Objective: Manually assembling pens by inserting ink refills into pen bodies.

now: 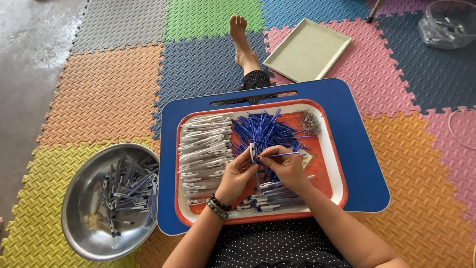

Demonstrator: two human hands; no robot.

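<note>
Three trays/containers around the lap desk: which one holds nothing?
The pale green square tray on the pink mat, beyond the blue lap desk. The metal bowl holds assembled pens; the orange-rimmed tray holds pen parts.

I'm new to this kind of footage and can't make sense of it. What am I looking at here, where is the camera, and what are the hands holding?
There is no machine: a person sits on coloured foam floor mats, and the one camera is worn on their head, looking down at their own two hands. Across their lap lies a blue lap desk carrying an orange-rimmed tray. On the tray are a stack of white pen barrels, a heap of thin blue ink refills and a small pile of metal springs. The left hand pinches a white barrel upright; the right hand holds a refill pointing towards it. A metal bowl of assembled pens sits at the left, an empty pale tray ahead.
</note>
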